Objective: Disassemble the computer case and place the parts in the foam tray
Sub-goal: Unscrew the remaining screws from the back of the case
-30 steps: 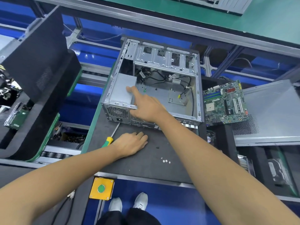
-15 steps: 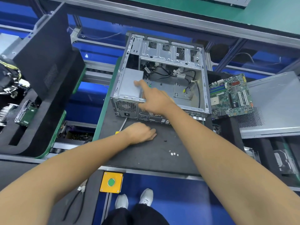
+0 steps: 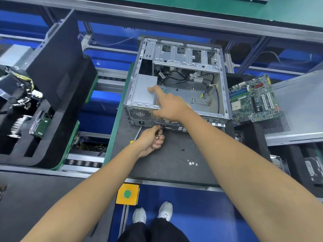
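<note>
Now the power supply (image 3: 143, 92) is being freed: right hand (image 3: 170, 105), forefinger extended, presses it; left hand (image 3: 151, 141) pinches what may be screws beside the screwdriver (image 3: 137, 135). Next, lift it out.

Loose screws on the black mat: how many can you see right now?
4: three silver screws clustered near the mat's front right, one dark screw just behind them. More may be hidden in the left hand.

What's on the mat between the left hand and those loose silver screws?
In the head view, one small black piece lies on the dark mat between the left hand and the silver screws; otherwise that stretch is bare.
</note>
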Action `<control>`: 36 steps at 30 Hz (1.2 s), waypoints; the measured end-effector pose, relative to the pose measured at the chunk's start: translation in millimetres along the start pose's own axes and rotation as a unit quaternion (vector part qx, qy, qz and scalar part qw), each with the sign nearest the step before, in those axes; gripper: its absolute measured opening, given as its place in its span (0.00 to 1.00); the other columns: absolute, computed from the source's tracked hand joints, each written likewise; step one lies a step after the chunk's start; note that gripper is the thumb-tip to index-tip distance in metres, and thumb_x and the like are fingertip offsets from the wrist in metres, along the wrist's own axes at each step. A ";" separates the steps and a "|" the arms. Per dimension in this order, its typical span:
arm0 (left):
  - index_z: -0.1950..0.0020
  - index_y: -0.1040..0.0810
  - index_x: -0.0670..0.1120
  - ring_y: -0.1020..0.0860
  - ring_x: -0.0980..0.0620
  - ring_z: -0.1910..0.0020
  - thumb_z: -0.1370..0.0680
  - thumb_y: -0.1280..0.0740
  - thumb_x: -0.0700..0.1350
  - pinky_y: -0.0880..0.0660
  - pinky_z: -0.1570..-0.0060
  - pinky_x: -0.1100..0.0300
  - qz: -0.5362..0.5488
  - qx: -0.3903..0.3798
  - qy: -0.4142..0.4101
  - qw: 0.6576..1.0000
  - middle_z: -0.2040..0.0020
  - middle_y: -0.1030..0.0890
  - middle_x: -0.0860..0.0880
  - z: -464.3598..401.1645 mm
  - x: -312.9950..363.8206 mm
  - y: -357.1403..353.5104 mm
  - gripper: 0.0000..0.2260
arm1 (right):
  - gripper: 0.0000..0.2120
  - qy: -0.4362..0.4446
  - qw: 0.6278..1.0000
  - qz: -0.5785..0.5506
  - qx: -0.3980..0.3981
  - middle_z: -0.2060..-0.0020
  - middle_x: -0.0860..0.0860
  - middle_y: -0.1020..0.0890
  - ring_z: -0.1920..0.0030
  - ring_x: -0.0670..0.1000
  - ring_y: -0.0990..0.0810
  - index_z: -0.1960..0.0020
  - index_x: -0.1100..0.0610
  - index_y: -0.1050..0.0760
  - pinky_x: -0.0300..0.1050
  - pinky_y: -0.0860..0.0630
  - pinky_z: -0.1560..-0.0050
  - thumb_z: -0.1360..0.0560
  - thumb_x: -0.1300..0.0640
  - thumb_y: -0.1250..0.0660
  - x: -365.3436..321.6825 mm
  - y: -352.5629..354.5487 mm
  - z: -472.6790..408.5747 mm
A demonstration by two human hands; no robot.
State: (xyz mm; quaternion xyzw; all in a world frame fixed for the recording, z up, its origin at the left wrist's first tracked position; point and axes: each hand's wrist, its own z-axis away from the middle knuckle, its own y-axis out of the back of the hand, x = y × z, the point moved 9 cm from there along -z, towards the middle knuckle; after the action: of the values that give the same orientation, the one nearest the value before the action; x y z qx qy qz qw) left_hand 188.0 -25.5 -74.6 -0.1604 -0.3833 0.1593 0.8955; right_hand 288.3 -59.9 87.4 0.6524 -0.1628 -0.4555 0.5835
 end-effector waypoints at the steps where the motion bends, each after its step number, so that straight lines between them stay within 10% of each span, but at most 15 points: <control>1: 0.61 0.35 0.48 0.41 0.55 0.77 0.16 0.44 0.48 0.47 0.81 0.65 -0.001 0.000 0.006 1.000 0.70 0.32 0.49 1.9 0.6 0.9 0.14 | 0.39 0.001 1.000 -0.001 0.000 0.74 0.48 0.28 0.73 0.49 0.26 0.27 0.42 0.44 0.44 0.37 0.71 0.35 0.50 0.32 0.0 -0.3 0.0; 8: 0.65 0.31 0.47 0.37 0.53 0.77 0.15 0.41 0.53 0.40 0.75 0.64 -0.251 0.041 -0.075 0.964 0.72 0.30 0.49 6.2 20.5 16.7 0.19 | 0.40 0.002 1.000 -0.005 -0.002 0.74 0.48 0.27 0.73 0.49 0.25 0.27 0.41 0.44 0.45 0.35 0.71 0.36 0.49 0.32 1.5 -1.6 -1.7; 13: 0.48 0.33 0.51 0.22 0.47 0.58 0.18 0.37 0.58 0.26 0.54 0.50 -0.617 0.047 -0.154 0.771 0.56 0.19 0.51 17.5 23.1 19.6 0.12 | 0.39 0.005 1.000 -0.006 -0.003 0.73 0.48 0.27 0.72 0.49 0.25 0.27 0.41 0.44 0.45 0.36 0.71 0.35 0.49 0.32 3.2 -2.7 -2.7; 21: 0.36 0.40 0.51 0.18 0.39 0.51 0.20 0.35 0.43 0.29 0.60 0.53 -0.841 -0.016 -0.158 0.517 0.45 0.15 0.52 23.2 2.8 -11.7 0.17 | 0.39 0.020 1.000 -0.001 -0.002 0.73 0.49 0.27 0.71 0.49 0.25 0.27 0.43 0.44 0.45 0.34 0.71 0.34 0.50 0.32 3.8 -3.6 -2.7; 30: 0.47 0.43 0.50 0.19 0.36 0.53 0.19 0.36 0.38 0.36 0.65 0.52 -0.855 -0.051 -0.176 0.484 0.44 0.16 0.51 23.6 0.8 -14.7 0.15 | 0.38 0.025 1.000 -0.003 -0.002 0.71 0.48 0.27 0.69 0.49 0.25 0.26 0.43 0.44 0.46 0.34 0.69 0.32 0.50 0.32 4.2 -2.1 -1.9; 36: 0.48 0.38 0.45 0.26 0.47 0.65 0.17 0.35 0.44 0.33 0.59 0.55 -0.721 -0.119 -0.115 0.673 0.62 0.23 0.46 23.8 10.6 -5.3 0.10 | 0.32 0.051 0.998 -0.007 0.039 0.52 0.49 0.23 0.61 0.55 0.24 0.29 0.46 0.40 0.50 0.29 0.60 0.30 0.53 0.34 -5.2 7.6 8.1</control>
State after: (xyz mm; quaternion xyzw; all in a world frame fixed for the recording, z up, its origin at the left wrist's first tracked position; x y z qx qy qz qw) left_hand 178.3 -22.0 -50.0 0.0803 -0.4951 -0.5658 0.6545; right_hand 281.6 -63.0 97.2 0.6978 -0.1460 -0.4189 0.5623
